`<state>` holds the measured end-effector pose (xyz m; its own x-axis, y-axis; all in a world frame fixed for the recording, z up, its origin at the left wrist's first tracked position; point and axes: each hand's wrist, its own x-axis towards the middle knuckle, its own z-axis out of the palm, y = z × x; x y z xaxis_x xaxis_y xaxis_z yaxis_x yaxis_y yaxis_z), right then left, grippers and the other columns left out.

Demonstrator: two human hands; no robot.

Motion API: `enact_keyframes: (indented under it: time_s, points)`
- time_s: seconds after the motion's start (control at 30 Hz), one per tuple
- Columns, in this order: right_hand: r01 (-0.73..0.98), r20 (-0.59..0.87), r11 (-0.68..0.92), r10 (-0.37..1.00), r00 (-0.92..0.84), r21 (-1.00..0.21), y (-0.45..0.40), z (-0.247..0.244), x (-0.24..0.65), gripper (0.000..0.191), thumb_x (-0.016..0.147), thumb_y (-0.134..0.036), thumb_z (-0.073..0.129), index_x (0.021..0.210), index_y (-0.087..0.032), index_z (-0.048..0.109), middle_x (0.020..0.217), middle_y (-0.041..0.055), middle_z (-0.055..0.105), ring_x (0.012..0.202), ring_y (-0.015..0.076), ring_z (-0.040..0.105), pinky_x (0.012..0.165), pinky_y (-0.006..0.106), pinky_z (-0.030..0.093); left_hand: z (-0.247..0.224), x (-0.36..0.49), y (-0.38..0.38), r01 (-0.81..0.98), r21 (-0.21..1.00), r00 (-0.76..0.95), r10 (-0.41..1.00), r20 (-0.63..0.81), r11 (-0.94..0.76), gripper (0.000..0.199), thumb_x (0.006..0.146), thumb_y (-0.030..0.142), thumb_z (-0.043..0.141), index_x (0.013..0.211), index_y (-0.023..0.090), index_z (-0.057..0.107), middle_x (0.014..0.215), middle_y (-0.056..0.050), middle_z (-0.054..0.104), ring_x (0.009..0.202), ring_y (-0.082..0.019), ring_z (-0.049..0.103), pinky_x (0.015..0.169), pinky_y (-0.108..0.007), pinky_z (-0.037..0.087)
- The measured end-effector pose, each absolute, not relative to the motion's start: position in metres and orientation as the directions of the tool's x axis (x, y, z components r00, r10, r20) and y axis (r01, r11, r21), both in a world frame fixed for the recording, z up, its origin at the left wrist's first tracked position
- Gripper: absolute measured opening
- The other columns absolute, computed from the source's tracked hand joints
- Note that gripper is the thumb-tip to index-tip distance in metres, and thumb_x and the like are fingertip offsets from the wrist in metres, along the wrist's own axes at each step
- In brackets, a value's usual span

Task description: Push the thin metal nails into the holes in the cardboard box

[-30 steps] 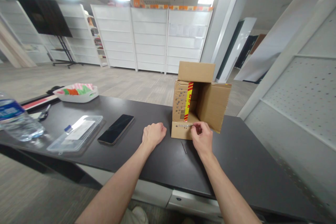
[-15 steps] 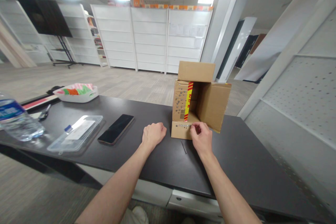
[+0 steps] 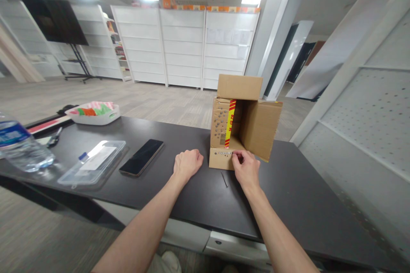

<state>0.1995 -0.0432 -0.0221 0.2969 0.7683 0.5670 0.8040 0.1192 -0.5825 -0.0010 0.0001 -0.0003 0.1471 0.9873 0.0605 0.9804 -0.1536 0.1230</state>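
A cardboard box (image 3: pixel 221 161) stands on the dark table with its flaps spread, and yellow-red tape (image 3: pixel 229 123) runs down its left flap. Grey round heads dot that flap, and a row of small silvery heads (image 3: pixel 224 153) crosses the lower front flap. At the right end of this row, my right hand (image 3: pixel 246 168) pinches thumb and forefinger against the cardboard; whatever is between the fingertips is too small to make out. My left hand (image 3: pixel 188 164) rests in a loose fist on the table, left of the box. Between the hands lies a thin nail (image 3: pixel 224 179).
Left of my left hand lie a black phone (image 3: pixel 142 157) and a clear plastic case (image 3: pixel 92 163). Farther left are a water bottle (image 3: pixel 24 147), a white basket (image 3: pixel 110 116) with colourful contents and a bunch of keys (image 3: pixel 55 137). A perforated panel (image 3: pixel 361 136) borders the right side.
My right hand has shifted very slightly at the front flap, its fingertips still against the row. My left hand, the box and the nail stay where they were.
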Motion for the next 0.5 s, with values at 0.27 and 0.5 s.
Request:
enact_keyframes:
  time_s: [0.27, 0.5]
  points:
    - [0.814, 0.583, 0.127, 0.760, 0.288, -0.567, -0.0444, -0.0215, 0.1987, 0.021, 0.083, -0.031, 0.047, 0.079, -0.020, 0.065, 0.082, 0.0039, 0.066, 0.079, 0.0207, 0.056, 0.072, 0.032, 0.034, -0.0026, -0.0014, 0.0014, 0.982, 0.118, 0.139, 0.989, 0.055, -0.145, 0.039, 0.088, 0.035, 0.032, 0.092, 0.020, 0.068, 0.092, -0.014, 0.070, 0.087, -0.028, 0.066, 0.075, -0.036, 0.047]
    - [0.772, 0.622, 0.341, 0.778, 0.088, -0.536, -0.0491, -0.0199, 0.1906, 0.014, 0.083, -0.025, 0.048, 0.080, -0.020, 0.061, 0.079, 0.0026, 0.065, 0.073, 0.0173, 0.057, 0.069, 0.028, 0.039, -0.0013, -0.0016, 0.0002, 0.982, 0.116, 0.144, 0.988, 0.054, -0.149, 0.040, 0.088, 0.035, 0.031, 0.093, 0.020, 0.068, 0.093, -0.014, 0.069, 0.087, -0.027, 0.066, 0.075, -0.035, 0.047]
